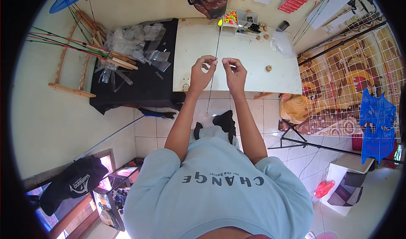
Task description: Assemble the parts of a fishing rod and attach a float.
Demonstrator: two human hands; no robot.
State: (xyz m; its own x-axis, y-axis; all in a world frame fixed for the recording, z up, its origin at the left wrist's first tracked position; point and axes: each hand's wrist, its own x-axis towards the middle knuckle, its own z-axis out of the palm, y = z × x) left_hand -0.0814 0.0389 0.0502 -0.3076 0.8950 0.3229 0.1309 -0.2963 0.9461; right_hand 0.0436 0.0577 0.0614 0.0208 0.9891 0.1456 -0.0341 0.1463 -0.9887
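Note:
A thin dark rod with a yellow bulb at its far end runs toward me over the white table. Its lower end hangs past the table's front edge, above the floor. My left hand is closed, pinching the rod between thumb and forefinger near its middle. Just to the right, my right hand is also closed, thumb and forefinger together, a small gap from the left fingertips. Whatever lies between the right fingertips is too small to make out.
On the white table stand a box of colourful beads, a grey tray and a round wooden piece. Clear plastic bags and wood-handled rods lie on a black cloth. A white wire grid leans at right.

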